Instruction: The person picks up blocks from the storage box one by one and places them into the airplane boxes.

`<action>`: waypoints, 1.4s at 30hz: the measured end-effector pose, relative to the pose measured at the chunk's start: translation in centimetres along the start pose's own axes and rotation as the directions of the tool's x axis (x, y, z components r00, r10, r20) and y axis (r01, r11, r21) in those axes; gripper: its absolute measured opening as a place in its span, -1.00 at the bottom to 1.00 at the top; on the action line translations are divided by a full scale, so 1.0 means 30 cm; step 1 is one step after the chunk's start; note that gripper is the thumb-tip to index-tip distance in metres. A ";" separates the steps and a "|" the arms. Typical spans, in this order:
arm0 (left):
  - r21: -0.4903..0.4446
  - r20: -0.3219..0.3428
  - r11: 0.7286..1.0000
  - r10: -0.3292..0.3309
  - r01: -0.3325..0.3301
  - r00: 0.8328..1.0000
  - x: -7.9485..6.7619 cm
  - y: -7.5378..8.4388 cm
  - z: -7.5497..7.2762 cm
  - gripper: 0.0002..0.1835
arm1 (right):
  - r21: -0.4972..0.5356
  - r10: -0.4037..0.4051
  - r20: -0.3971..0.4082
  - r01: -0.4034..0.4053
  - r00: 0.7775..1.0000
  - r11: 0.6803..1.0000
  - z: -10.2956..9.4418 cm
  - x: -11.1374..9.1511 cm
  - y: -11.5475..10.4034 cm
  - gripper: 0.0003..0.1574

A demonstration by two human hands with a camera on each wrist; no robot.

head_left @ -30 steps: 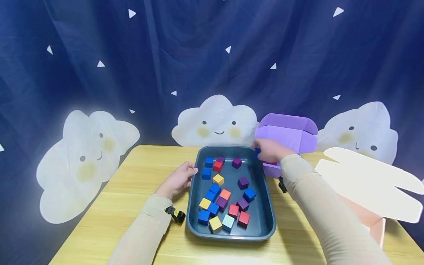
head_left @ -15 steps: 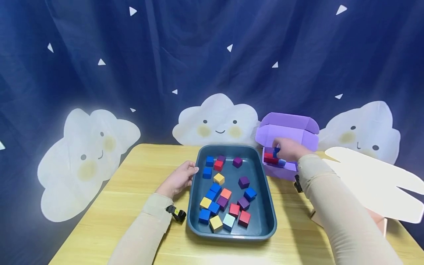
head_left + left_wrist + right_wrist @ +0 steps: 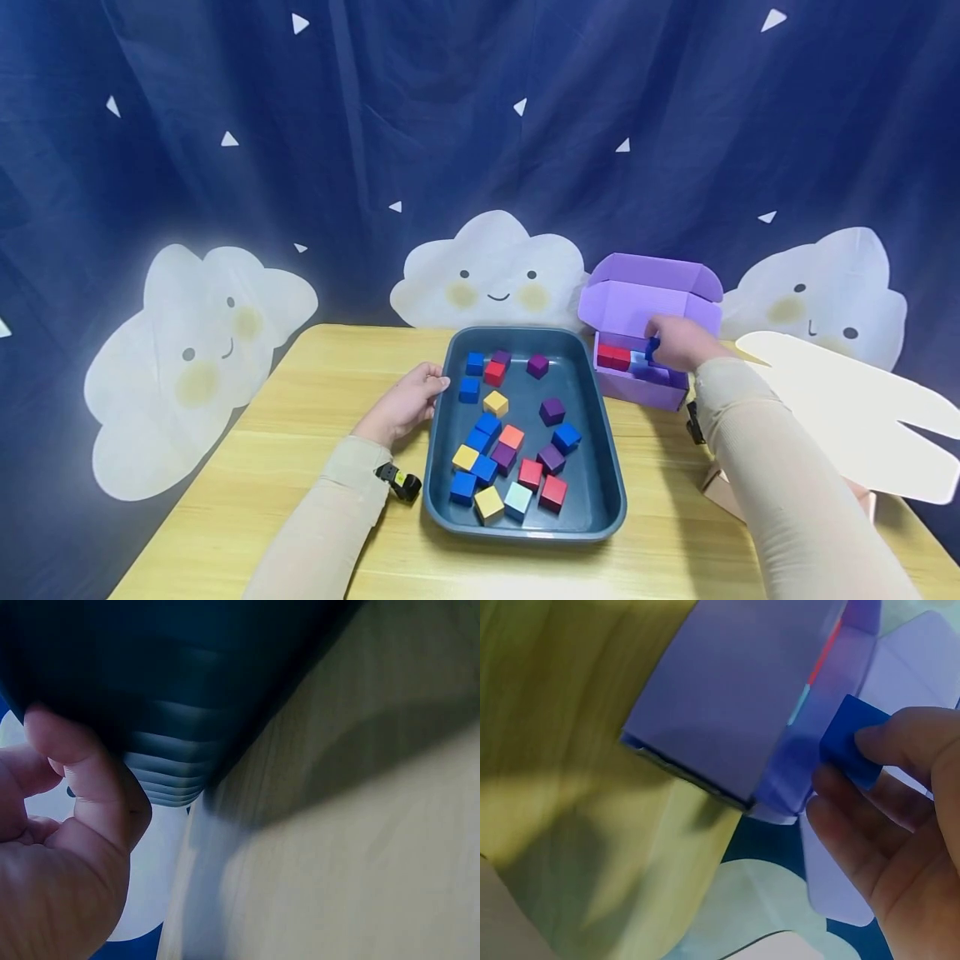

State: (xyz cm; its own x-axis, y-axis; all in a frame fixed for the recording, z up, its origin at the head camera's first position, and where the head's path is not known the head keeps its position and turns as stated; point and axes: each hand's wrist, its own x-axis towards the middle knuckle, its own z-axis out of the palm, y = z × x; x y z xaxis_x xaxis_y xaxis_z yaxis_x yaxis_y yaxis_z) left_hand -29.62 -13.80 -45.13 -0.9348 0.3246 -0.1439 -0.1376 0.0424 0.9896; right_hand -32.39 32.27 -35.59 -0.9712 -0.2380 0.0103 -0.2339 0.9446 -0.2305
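My right hand point(image 3: 681, 342) pinches a blue cube point(image 3: 855, 740) between thumb and fingers. It holds the cube over the right part of the open purple cardboard box point(image 3: 641, 389). Inside that box, red cubes point(image 3: 613, 357) sit at the left with a light blue cube point(image 3: 638, 359) beside them. On the near left, my left hand point(image 3: 405, 404) grips the left rim of the dark blue-grey tray point(image 3: 617, 467); the left wrist view shows its curled fingers point(image 3: 67, 742) against the tray wall. Several blue, red, yellow, purple, orange and mint cubes lie scattered in the tray.
A pale pink box point(image 3: 723, 493) with its white-looking lid point(image 3: 840, 417) raised stands at the right, partly behind my right forearm. All this rests on a wooden table point(image 3: 300, 408). Behind it hangs a dark blue curtain point(image 3: 450, 108) with clouds.
My right hand has carried the blue cube rightward, from the tray's far right corner to above the purple box's right part. The left hand and tray have stayed put.
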 end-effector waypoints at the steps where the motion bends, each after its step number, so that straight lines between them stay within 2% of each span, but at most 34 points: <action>1: 0.000 -0.002 1.000 -0.001 0.001 1.000 0.000 -0.001 -0.001 -0.83 | -0.002 0.003 -0.005 -0.003 1.000 1.000 0.002 -0.002 0.005 -0.56; 10: 0.028 -0.005 1.000 0.009 -0.009 1.000 -0.002 -0.008 0.000 -0.78 | -0.007 0.047 -0.046 -0.048 0.998 0.999 0.043 -0.004 0.050 -0.58; 19: 0.029 0.005 1.000 0.011 -0.011 1.000 -0.004 -0.003 -0.003 -0.80 | -0.086 0.022 -0.111 -0.031 0.994 0.996 0.093 -0.005 0.071 -0.69; 25: 0.037 0.001 0.999 0.006 -0.006 1.000 -0.010 0.001 0.000 -0.75 | -0.115 0.057 -0.093 -0.068 0.994 0.991 0.102 -0.012 0.043 -0.78; 31: 0.027 0.000 1.000 0.009 -0.009 1.000 -0.013 0.001 0.006 -0.80 | -0.143 0.087 -0.086 -0.099 0.992 0.985 0.110 -0.015 0.019 -0.85; 42: 0.020 0.005 0.999 0.026 -0.026 1.000 -0.008 -0.005 0.003 -0.80 | -0.182 0.106 -0.114 -0.126 0.988 0.975 0.152 0.002 0.028 -0.92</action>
State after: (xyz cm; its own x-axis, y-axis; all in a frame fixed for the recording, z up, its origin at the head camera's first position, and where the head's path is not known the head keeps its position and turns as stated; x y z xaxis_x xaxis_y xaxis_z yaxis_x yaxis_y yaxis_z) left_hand -29.34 -13.79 -45.24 -0.9364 0.3304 -0.1181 -0.1066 0.0528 0.9929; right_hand -32.44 32.03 -40.22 -0.9893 -0.1093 0.0969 -0.1144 0.9922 -0.0489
